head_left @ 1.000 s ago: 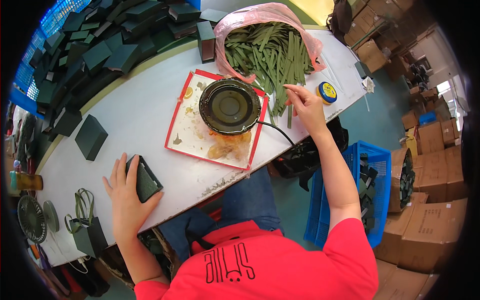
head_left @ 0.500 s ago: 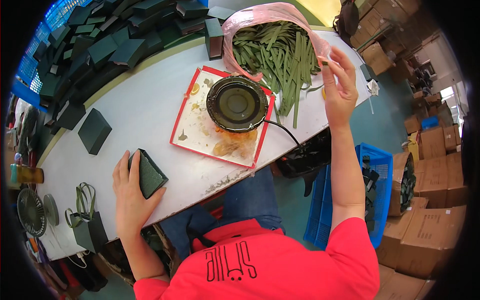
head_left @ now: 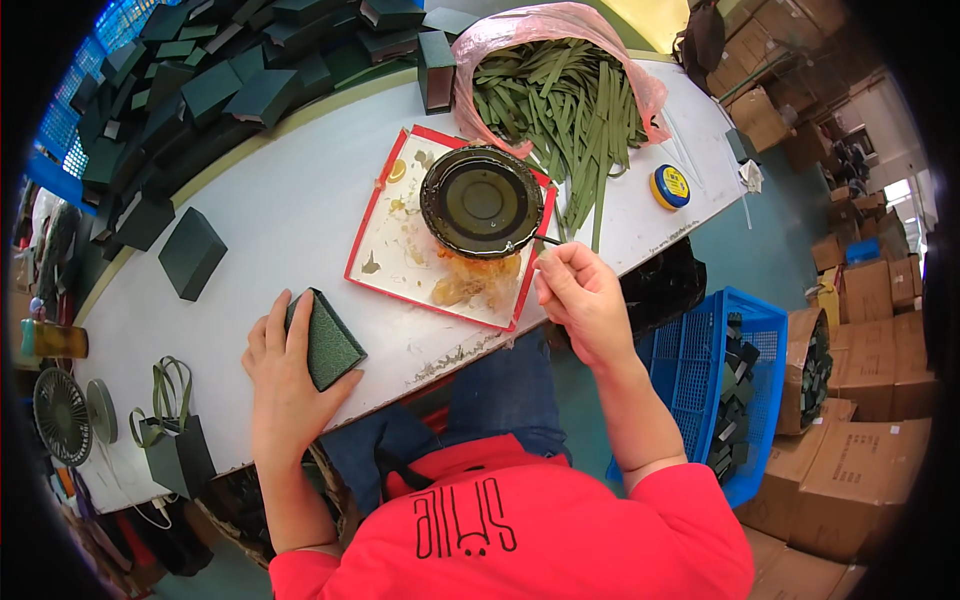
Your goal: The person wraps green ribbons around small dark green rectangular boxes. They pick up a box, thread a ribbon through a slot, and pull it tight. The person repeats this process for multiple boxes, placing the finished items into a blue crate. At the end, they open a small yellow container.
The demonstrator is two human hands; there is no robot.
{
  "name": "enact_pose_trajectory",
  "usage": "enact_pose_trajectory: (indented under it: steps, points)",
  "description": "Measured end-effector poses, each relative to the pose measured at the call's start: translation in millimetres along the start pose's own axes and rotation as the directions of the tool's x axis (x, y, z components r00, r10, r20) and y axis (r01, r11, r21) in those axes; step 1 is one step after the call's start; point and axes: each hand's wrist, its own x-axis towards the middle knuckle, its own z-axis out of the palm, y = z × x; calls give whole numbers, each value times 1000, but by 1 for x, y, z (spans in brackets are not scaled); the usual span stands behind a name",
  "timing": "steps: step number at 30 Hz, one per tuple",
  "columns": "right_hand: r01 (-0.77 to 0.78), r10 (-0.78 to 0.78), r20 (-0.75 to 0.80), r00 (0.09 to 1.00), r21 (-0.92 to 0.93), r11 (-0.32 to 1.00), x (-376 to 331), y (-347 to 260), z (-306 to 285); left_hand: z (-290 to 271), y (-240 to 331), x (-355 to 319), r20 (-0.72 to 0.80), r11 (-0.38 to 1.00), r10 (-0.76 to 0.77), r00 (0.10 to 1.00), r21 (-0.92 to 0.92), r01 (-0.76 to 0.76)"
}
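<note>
Green strip [head_left: 597, 215], long and narrow, pinched at its near end between thumb and fingertips of the right hand [head_left: 580, 300]; it runs away from the hand toward the heap of like green strips [head_left: 555, 110] spilling from a pink plastic bag [head_left: 520, 35] farther out. Right hand closed around the strip, knuckles up, at the near right corner of a red-rimmed tray [head_left: 365, 235]. Just left of and beyond that hand, on the tray: a round black dish [head_left: 482, 200] with a glossy centre, and a smear of amber glue [head_left: 475, 280] on the tray floor between dish and hand. A thin dark stick pokes from the dish rim toward the hand.

Left hand [head_left: 285, 375] lies flat on the white surface [head_left: 290, 190], fingers spread and pressing on a dark green box [head_left: 325, 338] tilted under its fingertips. Beyond the left hand, apart from it, a second dark green box [head_left: 192, 252]; farther still, a large pile of the same boxes [head_left: 200, 80] along the far edge. Right of the right hand and beyond it, a small round blue and yellow tin [head_left: 671, 186]. Below the right forearm, off the surface, a blue crate [head_left: 700, 370] holding dark pieces. Near the left elbow, a small dark green gift bag [head_left: 175, 450] with ribbon handles.
</note>
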Motion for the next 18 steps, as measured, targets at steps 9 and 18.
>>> enact_pose_trajectory:
  steps: [9,18]
  points:
    - [-20,20,-18,1000,14,1000,12,14,4,1,1,-1,-12,1000,4,1000,-6,-4]
    - [-38,39,-40,998,47,998,16,17,9,1,1,-1,-23,1000,11,1000,-7,-12]
